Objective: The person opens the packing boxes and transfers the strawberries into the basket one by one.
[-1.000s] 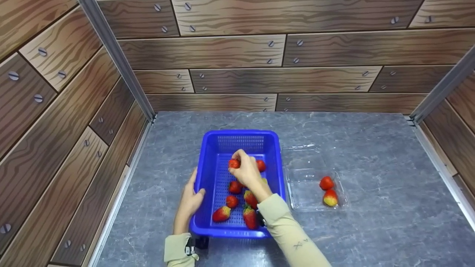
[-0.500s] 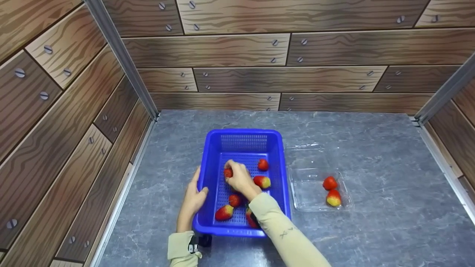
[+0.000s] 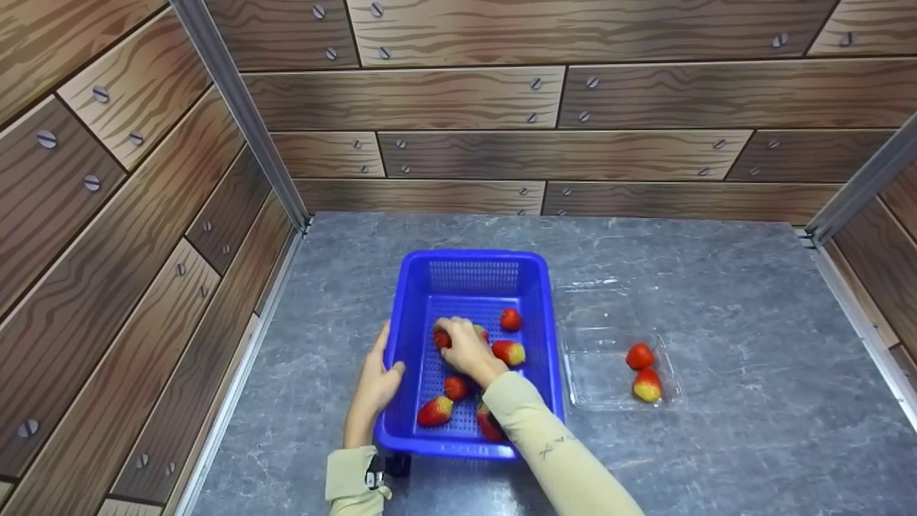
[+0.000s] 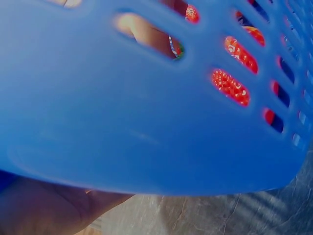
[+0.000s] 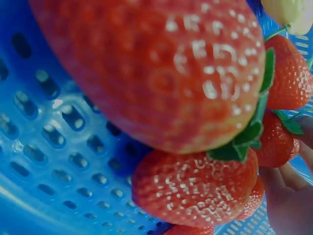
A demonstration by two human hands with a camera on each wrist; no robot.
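A blue plastic basket [image 3: 473, 448] with slotted walls holds several strawberries. My left hand [image 3: 376, 383] grips its left side, thumb at the rim; in the left wrist view part of that hand [image 4: 54, 208] shows below the basket wall [image 4: 122, 122]. Inside the basket, the curled fingers of my right hand [image 3: 467, 349] hold a strawberry [image 3: 441, 340] near the middle. The right wrist view has this hand [image 5: 288, 200] at the right edge, against a strawberry [image 5: 275, 142]. Another strawberry [image 3: 509, 352] lies just right of the hand, and a large one [image 5: 161, 68] fills the close view.
To the right of the basket lies a clear plastic clamshell box [image 3: 594, 408], its lid folded back. Two strawberries sit in its right part, one red [image 3: 640, 356] and one yellow-tipped [image 3: 647, 385]. Wood-patterned walls [image 3: 466, 154] enclose the grey marbled table [image 3: 752, 344].
My right hand has moved down and slightly left with a strawberry, towards the basket floor. Strawberries it covered earlier now show. The left hand keeps its hold on the basket.
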